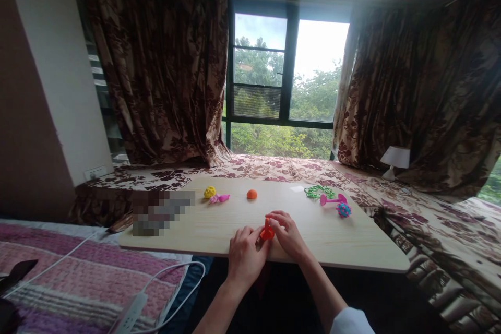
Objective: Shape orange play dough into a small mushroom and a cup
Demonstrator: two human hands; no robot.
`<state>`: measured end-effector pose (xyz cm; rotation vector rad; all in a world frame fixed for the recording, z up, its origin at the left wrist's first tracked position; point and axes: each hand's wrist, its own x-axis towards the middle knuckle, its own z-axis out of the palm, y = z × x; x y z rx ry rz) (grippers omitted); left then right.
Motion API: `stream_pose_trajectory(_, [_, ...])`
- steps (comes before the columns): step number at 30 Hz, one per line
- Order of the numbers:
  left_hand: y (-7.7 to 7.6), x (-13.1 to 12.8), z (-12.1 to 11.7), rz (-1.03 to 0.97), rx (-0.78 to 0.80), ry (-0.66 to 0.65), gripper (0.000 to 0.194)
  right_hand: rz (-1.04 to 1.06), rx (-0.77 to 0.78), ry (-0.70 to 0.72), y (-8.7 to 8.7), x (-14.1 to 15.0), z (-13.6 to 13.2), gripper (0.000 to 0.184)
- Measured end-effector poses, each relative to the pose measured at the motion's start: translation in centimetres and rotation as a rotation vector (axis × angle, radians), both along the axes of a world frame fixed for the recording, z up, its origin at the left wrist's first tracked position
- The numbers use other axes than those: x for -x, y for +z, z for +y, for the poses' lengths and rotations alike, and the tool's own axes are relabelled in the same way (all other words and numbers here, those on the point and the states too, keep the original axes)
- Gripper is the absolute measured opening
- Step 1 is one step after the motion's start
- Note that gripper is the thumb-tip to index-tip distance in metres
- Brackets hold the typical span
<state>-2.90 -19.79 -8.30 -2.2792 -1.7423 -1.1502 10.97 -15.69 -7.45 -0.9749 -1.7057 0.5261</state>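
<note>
Near the front edge of the pale wooden table (219,229), my two hands meet around a small red-orange plastic toy (267,231) with an upright stem. My left hand (246,250) grips its lower left side, the fingers curled. From the right, my right hand (288,234) pinches the upper part of the toy between thumb and fingers. The fingers hide much of its shape. Beyond my hands, an orange dome-shaped piece (251,194) rests on the table.
Left back are a yellow knobbly ball (209,192) and a pink toy (223,198). Right back are green beads (319,192), a pink dumbbell-shaped piece (332,200) and a blue-pink spiky ball (344,210). A white power strip (132,313) lies on the bed (70,276).
</note>
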Motion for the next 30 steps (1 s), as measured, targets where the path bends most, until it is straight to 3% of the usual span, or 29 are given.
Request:
stream_pose_trajectory(7, [0.2,-0.5,2.0,-0.109,-0.001,0.025,0.019,0.085,0.065,0.075,0.5,-0.5,0.2,0.03])
stream_pose_trajectory(11, [0.2,-0.5,2.8,-0.154,-0.013,-0.037,0.017,0.121,0.072,0.111,0.5,-0.6,0.1,0.028])
stream_pose_trajectory(19, [-0.3,0.2,2.8,-0.182,-0.008,-0.121,0.02,0.131,0.085,0.129,0.0,-0.3,0.1,0.022])
stream_pose_trajectory(30, [-0.3,0.3,2.9,-0.214,0.031,-0.138,0.024,0.084,0.067,0.103,-0.6,-0.5,0.4,0.018])
